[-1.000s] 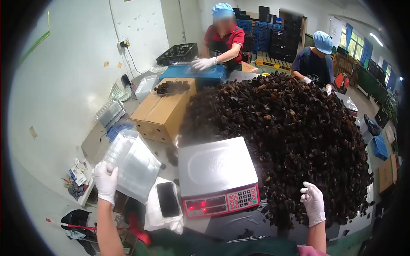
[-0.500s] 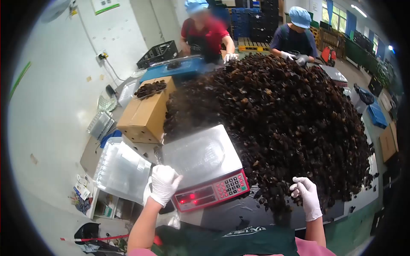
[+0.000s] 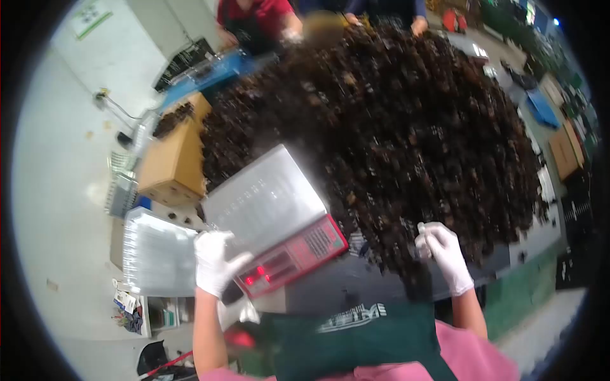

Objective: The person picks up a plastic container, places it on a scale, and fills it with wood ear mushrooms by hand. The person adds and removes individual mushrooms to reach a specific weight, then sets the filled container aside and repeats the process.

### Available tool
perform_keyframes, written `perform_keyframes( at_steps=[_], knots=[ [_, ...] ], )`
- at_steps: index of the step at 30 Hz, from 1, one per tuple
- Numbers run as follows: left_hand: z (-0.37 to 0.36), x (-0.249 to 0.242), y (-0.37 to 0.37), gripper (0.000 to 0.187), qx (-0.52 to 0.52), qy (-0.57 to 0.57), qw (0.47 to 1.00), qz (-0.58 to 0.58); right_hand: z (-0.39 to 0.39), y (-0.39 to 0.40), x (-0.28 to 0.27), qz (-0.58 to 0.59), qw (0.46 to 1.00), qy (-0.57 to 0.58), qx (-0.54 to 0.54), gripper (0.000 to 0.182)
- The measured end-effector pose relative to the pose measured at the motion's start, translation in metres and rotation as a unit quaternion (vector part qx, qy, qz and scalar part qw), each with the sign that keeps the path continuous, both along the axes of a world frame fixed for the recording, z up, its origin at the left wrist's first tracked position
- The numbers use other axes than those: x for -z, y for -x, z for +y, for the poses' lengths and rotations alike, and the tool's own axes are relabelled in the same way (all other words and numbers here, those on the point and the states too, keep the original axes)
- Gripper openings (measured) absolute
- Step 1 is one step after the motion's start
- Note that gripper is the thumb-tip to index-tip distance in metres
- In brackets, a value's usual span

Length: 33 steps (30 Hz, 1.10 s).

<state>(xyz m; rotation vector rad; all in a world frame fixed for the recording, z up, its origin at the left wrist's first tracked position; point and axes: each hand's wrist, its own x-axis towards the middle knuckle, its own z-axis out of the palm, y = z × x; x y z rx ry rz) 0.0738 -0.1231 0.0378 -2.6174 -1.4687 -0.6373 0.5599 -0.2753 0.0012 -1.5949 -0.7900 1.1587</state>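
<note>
My left hand (image 3: 216,263), in a white glove, is beside the front left corner of a red-and-silver digital scale (image 3: 279,209). Its thumb stands away from the fingers and nothing shows in its grasp. Clear plastic trays (image 3: 159,254) lie just left of it, their right edge partly behind the hand. The scale's metal plate bears nothing, and red digits glow on its display. On the right, my gloved right hand (image 3: 446,254) hovers at the near edge of a large heap of dark, dried mushroom-like pieces (image 3: 406,140). Its fingers are loosely bent and apart, holding nothing visible.
A cardboard box (image 3: 171,159) with dark pieces on top stands left of the heap. Behind it is a blue bin (image 3: 210,76). Two co-workers stand across the heap, one in a red shirt (image 3: 254,19). A shelf with small items (image 3: 166,314) sits low on the left.
The view has tilted down and swung, blurring the picture. My left hand has opened from a closed shape beside the trays. My right hand stays at the heap's near edge.
</note>
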Motion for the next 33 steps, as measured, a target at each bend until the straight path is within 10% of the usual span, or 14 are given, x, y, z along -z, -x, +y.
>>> perform_keyframes(
  at_steps=[7, 23, 33],
  knots=[
    [-0.069, 0.023, -0.076, 0.032, 0.027, 0.144, 0.974, -0.171, -0.023, 0.005, 0.016, -0.033, 0.998, 0.055, -0.01, 0.027],
    [-0.149, 0.131, -0.16, 0.031, 0.051, 0.204, 0.974, -0.087, -0.063, 0.026, 0.059, -0.201, 0.97, 0.032, -0.134, 0.028],
    [-0.139, 0.15, -0.174, 0.016, 0.106, 0.176, 0.978, -0.042, -0.085, -0.013, 0.038, -0.174, 0.984, 0.012, 0.018, 0.028]
  ],
)
